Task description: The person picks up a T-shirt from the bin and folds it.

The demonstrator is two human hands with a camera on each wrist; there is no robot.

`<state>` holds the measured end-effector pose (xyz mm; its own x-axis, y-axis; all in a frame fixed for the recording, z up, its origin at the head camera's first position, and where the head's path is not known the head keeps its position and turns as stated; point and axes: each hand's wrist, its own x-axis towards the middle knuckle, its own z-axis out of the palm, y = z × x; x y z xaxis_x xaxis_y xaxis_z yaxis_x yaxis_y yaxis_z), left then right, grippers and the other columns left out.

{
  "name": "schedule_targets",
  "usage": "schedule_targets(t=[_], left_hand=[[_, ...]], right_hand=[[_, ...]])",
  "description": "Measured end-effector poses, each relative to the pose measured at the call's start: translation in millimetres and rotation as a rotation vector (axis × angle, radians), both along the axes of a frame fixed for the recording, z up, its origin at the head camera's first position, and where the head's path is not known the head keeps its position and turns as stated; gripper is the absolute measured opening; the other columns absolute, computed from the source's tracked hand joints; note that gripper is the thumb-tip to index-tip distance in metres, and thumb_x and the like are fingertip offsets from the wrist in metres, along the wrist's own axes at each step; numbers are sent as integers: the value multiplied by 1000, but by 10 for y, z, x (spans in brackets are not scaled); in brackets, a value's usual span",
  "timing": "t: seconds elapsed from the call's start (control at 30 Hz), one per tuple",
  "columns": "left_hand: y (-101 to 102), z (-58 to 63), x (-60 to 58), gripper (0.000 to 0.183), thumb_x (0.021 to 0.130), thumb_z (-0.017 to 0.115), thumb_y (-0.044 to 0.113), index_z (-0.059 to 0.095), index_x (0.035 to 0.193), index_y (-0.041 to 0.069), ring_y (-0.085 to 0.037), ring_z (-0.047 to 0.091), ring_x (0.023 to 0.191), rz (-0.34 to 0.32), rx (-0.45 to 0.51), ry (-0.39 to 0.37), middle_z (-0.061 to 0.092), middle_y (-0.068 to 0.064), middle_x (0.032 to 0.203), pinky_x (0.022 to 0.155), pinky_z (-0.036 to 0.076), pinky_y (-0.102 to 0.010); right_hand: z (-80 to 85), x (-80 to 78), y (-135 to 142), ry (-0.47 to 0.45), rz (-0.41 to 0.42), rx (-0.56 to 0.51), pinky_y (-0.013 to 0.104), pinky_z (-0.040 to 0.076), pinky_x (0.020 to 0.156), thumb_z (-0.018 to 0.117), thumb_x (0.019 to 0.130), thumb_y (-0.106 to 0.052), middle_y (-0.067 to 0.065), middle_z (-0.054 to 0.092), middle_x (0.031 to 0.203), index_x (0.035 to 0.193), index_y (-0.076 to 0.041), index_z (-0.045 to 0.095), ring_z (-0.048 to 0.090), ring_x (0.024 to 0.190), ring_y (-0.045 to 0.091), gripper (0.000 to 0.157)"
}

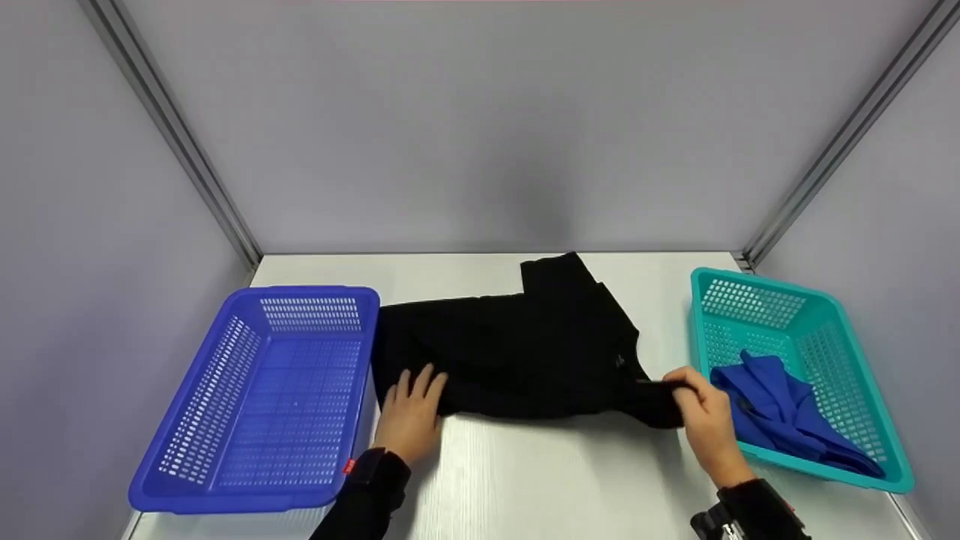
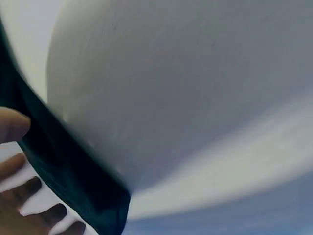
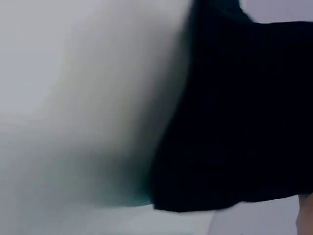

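A black T-shirt (image 1: 510,352) lies on the white table with its collar to the right and one short sleeve pointing to the back. My right hand (image 1: 706,421) grips the near sleeve, which is drawn out toward the right. At the shirt's near left part, my left hand (image 1: 411,414) rests with straight, spread fingers. In the left wrist view the left hand (image 2: 24,196) shows spread fingers beside a dark band of the shirt (image 2: 73,166). Dark cloth of the shirt (image 3: 239,122) fills much of the right wrist view, with only a sliver of hand at the edge.
A blue plastic basket (image 1: 356,427) with nothing in it stands left, close against the shirt's hem. On the right, a teal basket (image 1: 862,375) holds a crumpled blue garment (image 1: 787,412). Grey panels (image 1: 480,127) enclose the table (image 1: 525,480) at the back and sides.
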<state>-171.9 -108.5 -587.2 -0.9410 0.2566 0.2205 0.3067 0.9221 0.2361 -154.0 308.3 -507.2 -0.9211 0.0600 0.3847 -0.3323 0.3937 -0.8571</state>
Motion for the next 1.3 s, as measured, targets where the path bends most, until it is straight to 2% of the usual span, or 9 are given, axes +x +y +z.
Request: schedule_targets(t=[0.1, 0.23, 0.37, 0.5, 0.57, 0.77, 0.93, 1.1, 1.3], left_hand=[[15, -1, -3, 74, 89, 76, 13, 42, 155, 13, -54, 40, 139, -56, 12, -45, 48, -17, 153, 111, 36, -66], [9, -7, 8, 78, 88, 78, 19, 41, 157, 17, -52, 50, 126, -60, -22, -55, 59, -20, 133, 108, 38, -66], [-13, -34, 11, 65, 89, 76, 27, 52, 150, 20, -40, 51, 103, -37, -44, -13, 57, -18, 113, 95, 44, -57], [-36, -78, 14, 41, 89, 78, 24, 66, 127, 14, -41, 51, 110, -38, -50, 28, 54, -20, 122, 94, 47, -57], [-42, -93, 19, 36, 88, 80, 20, 65, 118, 10, -45, 54, 114, -42, -52, 33, 55, -21, 127, 93, 50, -59], [-56, -50, 14, 60, 79, 82, 7, 62, 135, 12, -38, 55, 89, -7, -119, 23, 62, -18, 108, 74, 50, -50], [-92, 8, 15, 24, 80, 78, 4, 74, 102, 10, -34, 52, 90, -48, -176, 121, 58, -16, 102, 75, 49, -48], [-93, 188, 108, 22, 78, 78, 7, 66, 97, 9, -38, 56, 109, -172, -168, 164, 57, -16, 113, 94, 51, -52], [-125, 307, 385, 41, 70, 79, 2, 58, 105, 13, -26, 61, 92, -327, -256, 156, 61, -6, 97, 82, 57, -43]], right_hand=[[172, 13, -37, 43, 56, -167, 21, 48, 66, 37, 99, 11, 5, 63, 87, 92, 8, 63, 58, 76, 11, 26], [325, 28, -40, 94, 240, -423, 26, 49, 65, 30, 100, 11, 7, 61, 88, 93, 17, 55, 57, 75, 15, 26], [410, 53, 44, 132, 345, -502, 26, 54, 74, 27, 100, 11, 7, 66, 92, 94, 13, 58, 63, 82, 17, 32], [429, 82, 156, 128, 371, -500, 27, 53, 70, 24, 99, 12, 8, 65, 89, 91, 14, 57, 62, 79, 16, 33], [399, 106, 208, 88, 346, -447, 27, 51, 66, 25, 98, 13, 7, 65, 87, 90, 13, 57, 59, 76, 15, 33], [165, 215, 265, -219, 294, -151, 28, 52, 68, 37, 97, 12, 6, 65, 87, 90, 5, 63, 61, 80, 14, 28], [-91, 220, 237, -481, 219, 77, 25, 50, 84, 49, 102, -1, 6, 68, 108, 109, 1, 67, 61, 98, 9, 20], [-396, 124, 158, -402, 156, 373, 40, 50, 103, 57, 99, -2, 6, 70, 126, 111, -13, 72, 62, 122, 24, 23], [-698, -21, 97, -243, 359, 673, 69, 19, 117, 57, 95, 5, 22, 44, 156, 100, -11, 64, 27, 148, 51, 19]])
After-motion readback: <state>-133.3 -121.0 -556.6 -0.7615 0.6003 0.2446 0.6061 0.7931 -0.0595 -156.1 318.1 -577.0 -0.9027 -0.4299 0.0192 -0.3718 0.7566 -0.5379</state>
